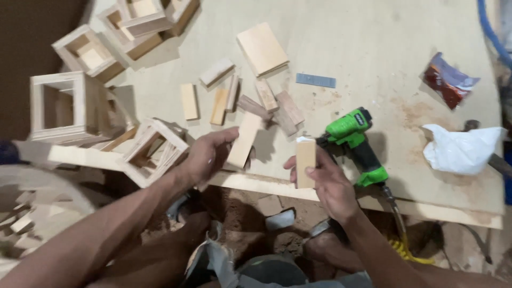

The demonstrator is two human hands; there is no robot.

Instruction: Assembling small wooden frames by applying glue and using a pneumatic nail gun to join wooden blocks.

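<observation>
At the bench's 6 o'clock edge, left hand [205, 156] grips a slat [244, 140], right hand [325, 178] grips a block [305, 161]; pairing step judged underway, next needing nailer [354, 144] at 3 o'clock.

Pale blond wood all over: the block [305, 161], the slat [244, 140], the open boxes [58, 106] at the desk's left edge. The nail gun [354, 145] flashes bright green on black. Grey-blue nail strip [316, 80], dark red packet [447, 81], white bag [462, 149] near the right edge.
</observation>
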